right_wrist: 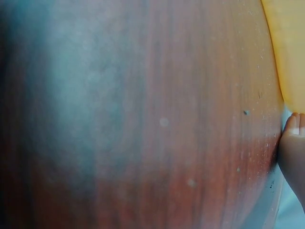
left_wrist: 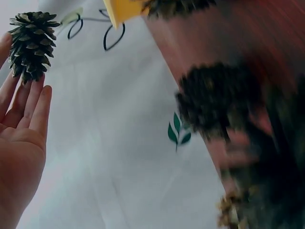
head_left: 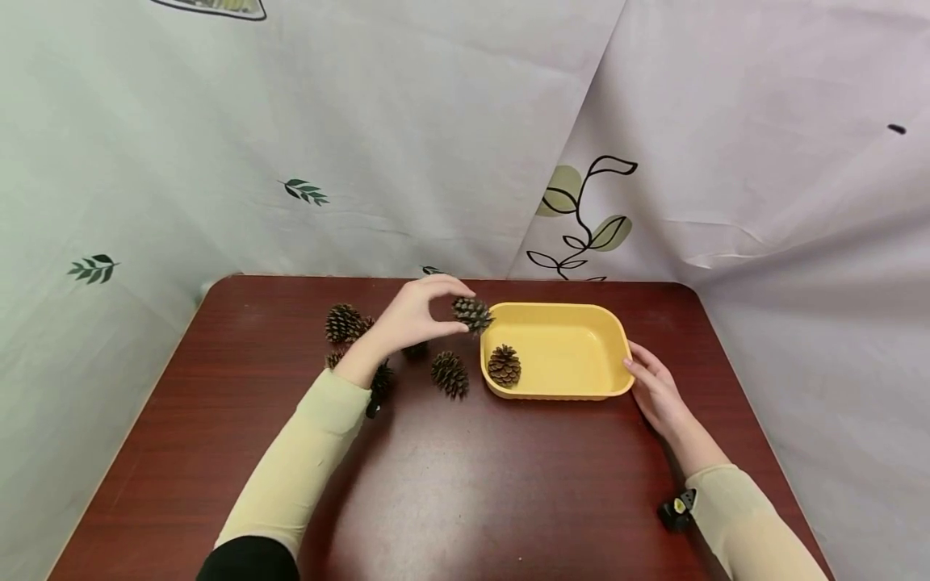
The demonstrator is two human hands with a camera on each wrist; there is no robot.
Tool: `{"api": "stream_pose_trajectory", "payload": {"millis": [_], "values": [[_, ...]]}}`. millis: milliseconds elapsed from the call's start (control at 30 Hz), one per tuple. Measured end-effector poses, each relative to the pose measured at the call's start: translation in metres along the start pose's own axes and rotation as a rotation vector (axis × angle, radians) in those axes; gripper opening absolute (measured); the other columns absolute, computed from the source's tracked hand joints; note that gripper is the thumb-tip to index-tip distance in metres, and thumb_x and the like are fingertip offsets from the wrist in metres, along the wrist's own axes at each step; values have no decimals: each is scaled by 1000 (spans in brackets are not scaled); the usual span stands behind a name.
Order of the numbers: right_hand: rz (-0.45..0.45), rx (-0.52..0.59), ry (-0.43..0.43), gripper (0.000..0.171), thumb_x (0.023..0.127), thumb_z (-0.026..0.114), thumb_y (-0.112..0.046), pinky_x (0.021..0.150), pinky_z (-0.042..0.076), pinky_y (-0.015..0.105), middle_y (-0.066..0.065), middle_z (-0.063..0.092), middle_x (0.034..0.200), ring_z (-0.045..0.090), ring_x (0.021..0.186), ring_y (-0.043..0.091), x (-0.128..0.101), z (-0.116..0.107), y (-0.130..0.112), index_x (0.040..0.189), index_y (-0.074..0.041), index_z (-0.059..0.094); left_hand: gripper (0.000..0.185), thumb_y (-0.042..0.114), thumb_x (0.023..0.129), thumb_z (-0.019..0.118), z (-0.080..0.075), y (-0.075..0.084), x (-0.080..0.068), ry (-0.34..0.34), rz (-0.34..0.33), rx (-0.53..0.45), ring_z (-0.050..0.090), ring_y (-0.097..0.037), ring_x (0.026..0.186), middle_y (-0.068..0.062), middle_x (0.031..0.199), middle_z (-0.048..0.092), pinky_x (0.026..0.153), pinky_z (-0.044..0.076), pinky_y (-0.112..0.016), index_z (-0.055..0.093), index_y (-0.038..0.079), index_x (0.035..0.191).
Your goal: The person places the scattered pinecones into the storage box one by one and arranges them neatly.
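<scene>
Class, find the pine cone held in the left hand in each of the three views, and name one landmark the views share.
Head: pine cone centre, pinched above the yellow tray's left rim.
Left wrist: top left, at the fingertips.
Right wrist: not in view.
Shared landmark: the yellow tray, a corner at the top edge in the left wrist view and top right in the right wrist view.

The head view looks forward and down from above the counter [head_left: 450, 484], taking in the whole top and the cloth behind. The left wrist view sits close by the palm, with a cone [left_wrist: 32, 42] at upper left. The right wrist view hugs the counter. All three share the yellow tray [head_left: 567, 355].
</scene>
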State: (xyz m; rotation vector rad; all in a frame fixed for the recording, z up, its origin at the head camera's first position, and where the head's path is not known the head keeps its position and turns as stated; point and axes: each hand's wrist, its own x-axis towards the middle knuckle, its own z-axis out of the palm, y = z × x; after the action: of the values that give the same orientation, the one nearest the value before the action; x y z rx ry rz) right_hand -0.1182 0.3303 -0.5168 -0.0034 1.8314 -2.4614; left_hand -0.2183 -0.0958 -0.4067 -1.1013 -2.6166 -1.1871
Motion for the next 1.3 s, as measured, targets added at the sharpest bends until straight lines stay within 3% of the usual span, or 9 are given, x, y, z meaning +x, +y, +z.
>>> {"api": "stream_pose_trajectory", "payload": {"millis": [567,1300], "values": [[10,-18,-14,36,111,44,-2,95,56,12,-16,72,124,68,112,-3,-2,-1,-1,129,-27,65,47,25,90,87,62,25,38,-164,94,99,64,-23,132,-6,136,71,121,48,-37,73,10,132],[3,2,-10,37,111,44,-1,93,57,13,-14,73,123,69,111,-2,-1,-1,0,128,-25,66,41,21,88,88,117,24,49,-310,238,201,64,-22,129,-7,131,72,120,47,-32,74,8,125]]}}
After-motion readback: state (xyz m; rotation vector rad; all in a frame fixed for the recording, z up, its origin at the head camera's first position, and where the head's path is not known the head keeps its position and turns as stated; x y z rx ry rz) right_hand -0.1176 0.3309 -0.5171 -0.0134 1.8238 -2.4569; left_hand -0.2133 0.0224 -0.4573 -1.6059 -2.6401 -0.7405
